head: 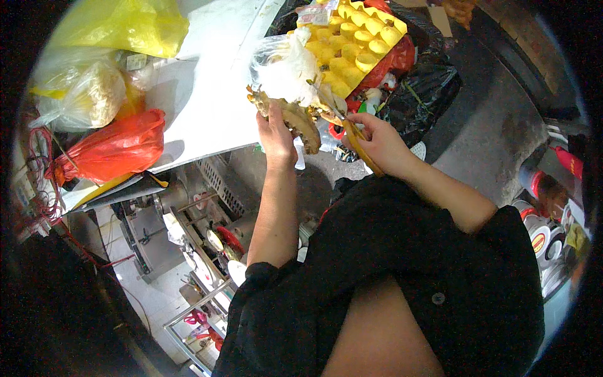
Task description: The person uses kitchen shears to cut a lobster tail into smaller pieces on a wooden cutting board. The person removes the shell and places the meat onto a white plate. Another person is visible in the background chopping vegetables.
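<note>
My left hand (277,136) grips a lumpy brown piece of food (299,123) with ragged edges, perhaps a root or mushroom; its exact kind is unclear. In my right hand (379,141) is a yellow-handled cutting tool (362,146), apparently scissors. Its metal blade reaches up and left beside another brownish piece (325,110), close to the food in my left hand. Just beyond both hands sits a crumpled, translucent white plastic bag (287,66), strongly lit. How far the blades are apart cannot be made out.
A yellow egg tray (355,45) leans over red and black rubbish bags (424,89). On the white table (212,103) lie a red tied bag (118,146), a clear bag (89,94) and a yellow bag (122,23). Below the table's edge stands a metal rack (198,301) with assorted items.
</note>
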{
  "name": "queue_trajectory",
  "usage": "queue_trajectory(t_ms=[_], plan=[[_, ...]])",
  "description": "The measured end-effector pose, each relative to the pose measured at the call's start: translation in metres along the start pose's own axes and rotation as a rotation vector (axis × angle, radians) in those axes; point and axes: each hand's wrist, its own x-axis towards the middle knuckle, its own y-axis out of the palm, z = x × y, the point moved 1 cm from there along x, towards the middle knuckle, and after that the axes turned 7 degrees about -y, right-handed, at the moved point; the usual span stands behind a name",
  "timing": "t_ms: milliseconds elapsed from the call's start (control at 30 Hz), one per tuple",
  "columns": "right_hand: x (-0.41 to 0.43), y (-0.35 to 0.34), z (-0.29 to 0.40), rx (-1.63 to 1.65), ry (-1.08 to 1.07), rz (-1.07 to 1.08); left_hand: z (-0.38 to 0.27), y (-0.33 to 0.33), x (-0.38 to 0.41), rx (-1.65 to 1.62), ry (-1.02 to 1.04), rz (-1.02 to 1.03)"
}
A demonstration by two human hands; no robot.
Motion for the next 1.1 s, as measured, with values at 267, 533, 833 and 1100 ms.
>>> queue_trajectory(t_ms=[267, 533, 833, 1100], plan=[[-0.009, -0.013, -0.007, 0.438, 0.407, 0.131, -0.027, -0.002, 0.001, 0.07, 0.012, -0.005], [-0.018, -0.001, 0.017, -0.526, 0.024, 0.183, -0.024, -0.003, 0.011, 0.066, -0.076, -0.019], [-0.007, 0.004, -0.009, -0.596, -0.146, 0.111, -0.024, 0.007, 0.002, 0.07, -0.09, 0.02], [-0.005, 0.006, -0.016, -0.509, -0.18, 0.113, -0.021, 0.005, -0.001, 0.017, -0.118, 0.007]])
